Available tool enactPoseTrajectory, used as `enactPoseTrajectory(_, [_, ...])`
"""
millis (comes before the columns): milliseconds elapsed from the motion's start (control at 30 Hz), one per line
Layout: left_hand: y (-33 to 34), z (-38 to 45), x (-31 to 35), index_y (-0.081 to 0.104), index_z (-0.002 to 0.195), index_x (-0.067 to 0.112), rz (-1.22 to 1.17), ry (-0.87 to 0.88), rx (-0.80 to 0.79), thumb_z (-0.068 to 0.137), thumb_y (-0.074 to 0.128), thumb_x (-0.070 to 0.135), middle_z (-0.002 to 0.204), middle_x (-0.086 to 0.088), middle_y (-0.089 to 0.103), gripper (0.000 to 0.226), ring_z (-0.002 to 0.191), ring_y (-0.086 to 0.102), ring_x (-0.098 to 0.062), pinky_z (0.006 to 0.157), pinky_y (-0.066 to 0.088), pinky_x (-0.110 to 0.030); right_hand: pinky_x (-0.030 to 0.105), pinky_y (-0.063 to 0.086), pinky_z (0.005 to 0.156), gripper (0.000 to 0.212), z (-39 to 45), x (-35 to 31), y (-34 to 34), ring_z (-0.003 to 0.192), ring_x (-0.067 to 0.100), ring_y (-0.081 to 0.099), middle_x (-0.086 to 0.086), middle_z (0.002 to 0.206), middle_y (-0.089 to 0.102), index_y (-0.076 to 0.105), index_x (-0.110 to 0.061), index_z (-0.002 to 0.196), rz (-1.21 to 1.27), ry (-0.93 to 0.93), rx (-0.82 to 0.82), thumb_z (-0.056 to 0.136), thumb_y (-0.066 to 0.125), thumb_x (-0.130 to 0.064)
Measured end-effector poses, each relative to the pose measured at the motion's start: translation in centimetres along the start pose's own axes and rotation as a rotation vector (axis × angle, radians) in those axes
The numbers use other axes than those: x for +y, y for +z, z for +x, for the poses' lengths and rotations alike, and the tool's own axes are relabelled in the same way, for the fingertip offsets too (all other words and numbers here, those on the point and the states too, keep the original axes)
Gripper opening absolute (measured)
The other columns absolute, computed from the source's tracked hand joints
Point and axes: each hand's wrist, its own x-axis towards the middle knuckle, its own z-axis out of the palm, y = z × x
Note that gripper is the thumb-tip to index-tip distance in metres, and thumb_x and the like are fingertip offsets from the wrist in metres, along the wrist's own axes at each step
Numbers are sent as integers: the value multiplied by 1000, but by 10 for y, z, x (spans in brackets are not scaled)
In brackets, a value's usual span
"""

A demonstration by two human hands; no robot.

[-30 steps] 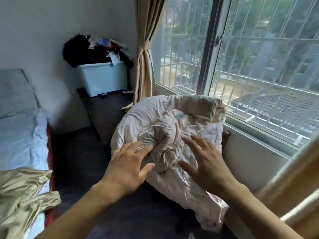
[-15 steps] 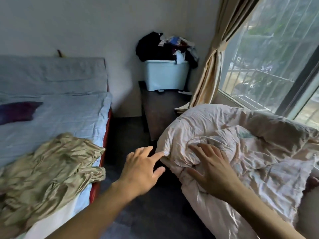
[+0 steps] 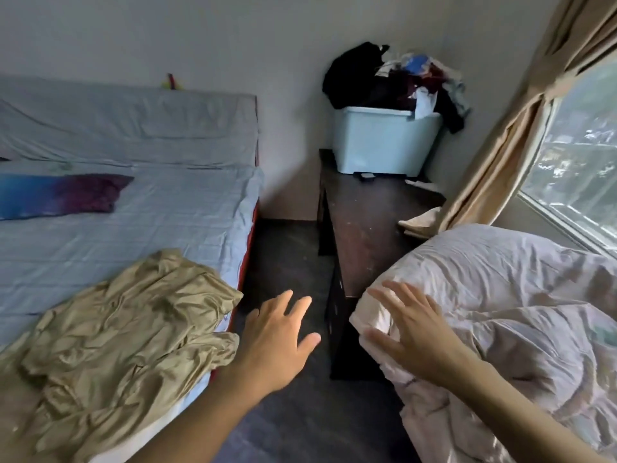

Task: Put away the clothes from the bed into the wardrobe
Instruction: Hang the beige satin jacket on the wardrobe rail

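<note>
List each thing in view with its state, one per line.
Left hand: open, over the floor, holding nothing.
Right hand: open, flat on the quilt.
Quilt: bundled, crumpled.
Gold garment: crumpled on the bed's edge.
Purple cloth: flat on the bed.
Bin: overfilled with clothes.

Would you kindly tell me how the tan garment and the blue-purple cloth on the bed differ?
The tan garment is crumpled in a heap at the bed's near edge, close to the left hand; the blue-purple cloth lies flat, farther back. The tan garment is one colour; the blue-purple cloth fades from blue to purple. Both rest on the sheet, untouched.
</note>
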Motion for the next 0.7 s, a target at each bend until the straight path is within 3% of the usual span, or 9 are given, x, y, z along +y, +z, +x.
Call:
enactPoseTrajectory(233, [17, 57, -34, 27, 152, 37, 10, -175, -32, 97, 44, 59, 162, 0, 24, 62, 146, 29, -22, 117, 30, -42, 45, 23, 120, 68, 118, 27, 26, 148, 19, 17, -9, 159, 22, 25, -40, 149, 79, -135, -43, 91, 39, -71])
enactPoseTrajectory(467, [13, 118, -36, 43, 143, 34, 103, -370, 3, 82, 20, 68, 145, 9, 43, 73, 132, 43, -19, 107, 38, -42, 51, 21, 120, 69, 225, 41, 35, 148, 21, 16, -7, 160, 20, 19, -40, 152, 142, -352, -121, 93, 43, -66])
enactPoseTrajectory(700, [-9, 126, -60, 51, 131, 32, 126, -608, 51, 81, 21, 65, 133, 9, 51, 67, 121, 51, -21, 98, 42, -38, 53, 17, 122, 71, 301, -1, 37, 150, 20, 15, -8, 161, 19, 19, -39, 153, 200, -566, -188, 93, 44, -65])
